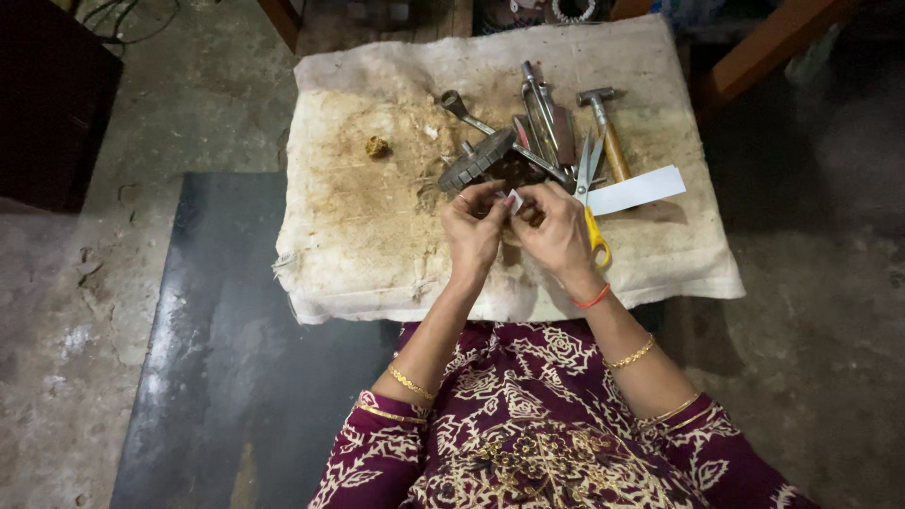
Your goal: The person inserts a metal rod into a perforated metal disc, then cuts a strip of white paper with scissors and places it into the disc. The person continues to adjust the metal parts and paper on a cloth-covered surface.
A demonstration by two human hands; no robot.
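My left hand and my right hand meet over a dirty white cloth spread on a low surface. Both hands pinch a small white piece between their fingertips; something small and brown sits between the palms, mostly hidden. Just beyond my fingers lies a round toothed metal wheel. Yellow-handled scissors lie right beside my right hand, partly under it.
Past the hands lie a wrench, a hammer, metal pliers-like tools and a white paper strip. A small brown lump rests on the cloth's left. A dark mat covers the concrete floor at left.
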